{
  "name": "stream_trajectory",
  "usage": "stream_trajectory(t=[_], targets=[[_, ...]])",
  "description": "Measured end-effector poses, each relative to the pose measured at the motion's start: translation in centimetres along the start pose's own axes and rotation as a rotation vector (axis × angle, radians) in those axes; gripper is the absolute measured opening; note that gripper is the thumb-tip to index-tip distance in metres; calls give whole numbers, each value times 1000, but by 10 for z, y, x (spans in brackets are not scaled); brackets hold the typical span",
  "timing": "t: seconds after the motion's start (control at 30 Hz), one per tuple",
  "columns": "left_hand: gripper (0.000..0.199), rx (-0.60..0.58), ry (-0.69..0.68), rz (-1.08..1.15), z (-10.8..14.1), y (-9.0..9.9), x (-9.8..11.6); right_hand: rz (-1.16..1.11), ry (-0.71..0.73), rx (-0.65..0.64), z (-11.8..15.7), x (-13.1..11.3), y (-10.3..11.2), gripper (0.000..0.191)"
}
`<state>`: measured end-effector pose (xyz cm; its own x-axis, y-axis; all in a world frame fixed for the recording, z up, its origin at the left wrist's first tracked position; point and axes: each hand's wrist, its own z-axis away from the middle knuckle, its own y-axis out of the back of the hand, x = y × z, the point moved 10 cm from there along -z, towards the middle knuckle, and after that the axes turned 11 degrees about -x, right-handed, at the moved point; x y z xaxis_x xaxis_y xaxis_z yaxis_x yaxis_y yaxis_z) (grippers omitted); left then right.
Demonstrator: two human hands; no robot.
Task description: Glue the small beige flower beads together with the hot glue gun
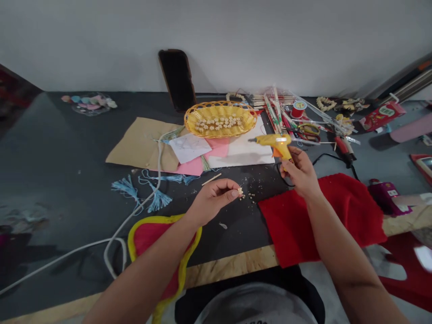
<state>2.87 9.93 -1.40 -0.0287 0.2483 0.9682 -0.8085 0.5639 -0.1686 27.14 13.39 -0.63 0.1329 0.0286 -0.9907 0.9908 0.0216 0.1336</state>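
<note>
Nearest, a pale, wood-grained table edge (232, 267) runs beneath a soft, fuzzy bright-red cloth (283, 225) on the right. On the left, a pink fabric pad (148, 234) with a rounded yellow border lies partly under the forearm. Just beyond, the left hand (216, 198) pinches a small, knobbly cream piece (240, 191) between thumb and fingers, above the table near the middle. The right hand (301, 173) wraps its fingers around the handle of a yellow plastic glue gun (275, 140), held up with its dark nozzle pointing left, apart from the cream piece. Pale crumbs (252, 196) dot the table beside the left fingertips.

Left of the hands, silky blue tassels (159, 200) spread in fans beside a smooth white cord (159, 166). Farther back, flat brown paper (131, 144) and a white sheet (249, 155) lie near an oval, woven yellow basket (219, 111) holding small flower-shaped cream pieces (219, 123). To its right are thin sticks (272, 112) and a red thread spool (299, 109).

The tabletop (84, 153) is matte dark grey. Behind it, a dark phone (177, 78) leans against a plain pale-grey wall (270, 45).
</note>
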Motion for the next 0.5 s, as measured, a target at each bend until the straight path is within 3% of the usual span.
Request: stream_trajectory(t=[0.1, 0.2, 0.3, 0.5], targets=[[32, 12, -28, 3, 0, 4, 2, -70, 133, -14, 7, -22, -4, 49], [32, 14, -45, -29, 0, 9, 4, -120, 46, -156, 12, -19, -18, 35], [32, 40, -58, -76, 1, 17, 8, -87, -6, -214, 17, -16, -22, 36], [33, 93, -80, -133, 3, 33, 21, 46, 56, -365, 30, -26, -37, 41]])
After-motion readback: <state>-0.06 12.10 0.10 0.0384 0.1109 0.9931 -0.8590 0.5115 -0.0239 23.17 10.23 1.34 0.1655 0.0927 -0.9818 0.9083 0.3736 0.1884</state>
